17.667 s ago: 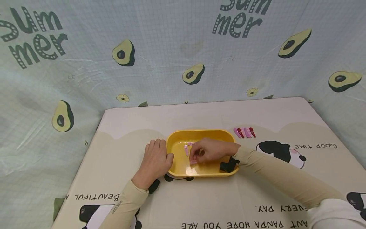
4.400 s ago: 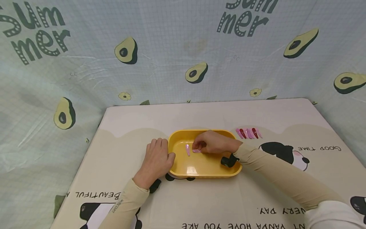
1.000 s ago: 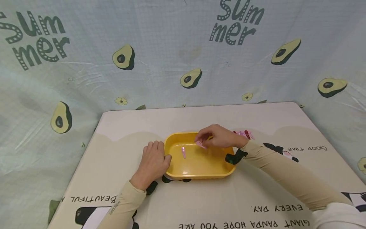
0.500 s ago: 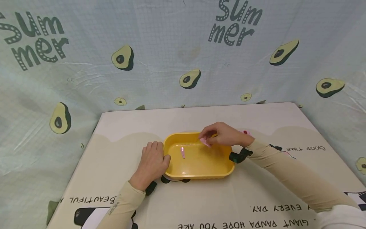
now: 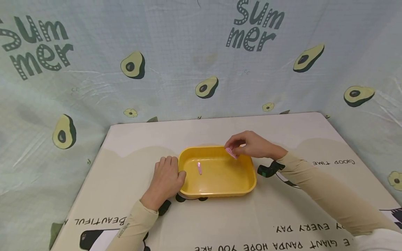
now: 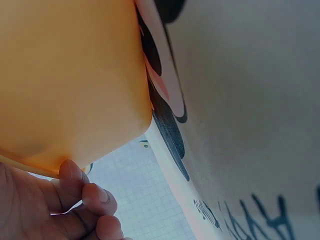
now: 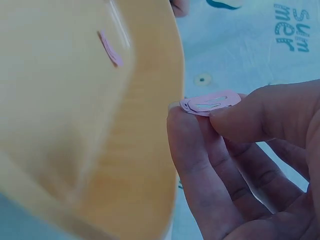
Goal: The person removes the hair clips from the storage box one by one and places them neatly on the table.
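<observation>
My right hand (image 5: 252,144) pinches a pink snap hair clip (image 5: 231,152) between thumb and fingertips, over the far right rim of a yellow tray (image 5: 216,194). In the right wrist view this hair clip (image 7: 212,102) lies flat between the thumb and index finger. Another pink hair clip (image 5: 199,168) lies inside the tray, towards its left end. At the tray's left end my left hand (image 5: 166,179) grips the rim. The left wrist view has its fingers (image 6: 72,175) curled at the edge, beside the tray's outer wall (image 6: 75,80).
A printed cloth with panda pictures and lettering covers the table (image 5: 141,136). An avocado-patterned sheet (image 5: 176,59) hangs behind it. Black wrist cameras (image 5: 270,169) are strapped to both wrists. My right hand and forearm hide part of the table right of the tray.
Several pink and red clips stood in a row right of the tray; my right hand now hides that spot. It has lifted a clip from the tray and moved right. My left hand stays put.
</observation>
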The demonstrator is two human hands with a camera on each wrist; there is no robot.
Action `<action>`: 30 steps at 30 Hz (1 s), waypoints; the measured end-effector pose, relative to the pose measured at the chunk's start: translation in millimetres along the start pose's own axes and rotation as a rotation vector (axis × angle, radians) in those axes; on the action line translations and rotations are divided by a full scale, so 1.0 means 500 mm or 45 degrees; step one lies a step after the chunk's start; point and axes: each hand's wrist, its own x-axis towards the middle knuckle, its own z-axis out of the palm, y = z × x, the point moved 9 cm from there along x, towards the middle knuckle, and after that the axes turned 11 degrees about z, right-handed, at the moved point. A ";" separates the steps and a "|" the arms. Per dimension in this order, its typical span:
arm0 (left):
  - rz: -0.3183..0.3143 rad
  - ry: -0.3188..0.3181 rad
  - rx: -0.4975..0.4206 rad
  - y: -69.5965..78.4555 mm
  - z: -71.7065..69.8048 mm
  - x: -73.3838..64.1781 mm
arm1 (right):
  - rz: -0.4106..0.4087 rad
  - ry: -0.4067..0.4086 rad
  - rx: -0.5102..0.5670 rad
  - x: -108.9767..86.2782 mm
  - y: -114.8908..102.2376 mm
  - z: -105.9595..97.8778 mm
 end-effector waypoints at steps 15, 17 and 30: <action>-0.014 -0.013 0.005 -0.001 0.005 0.000 | 0.132 0.098 0.078 -0.038 0.077 -0.056; -0.015 -0.012 0.001 -0.001 0.005 -0.001 | 0.143 0.117 0.073 -0.043 0.086 -0.064; -0.005 -0.002 0.015 0.002 0.003 0.003 | 0.243 0.240 0.090 -0.084 0.157 -0.107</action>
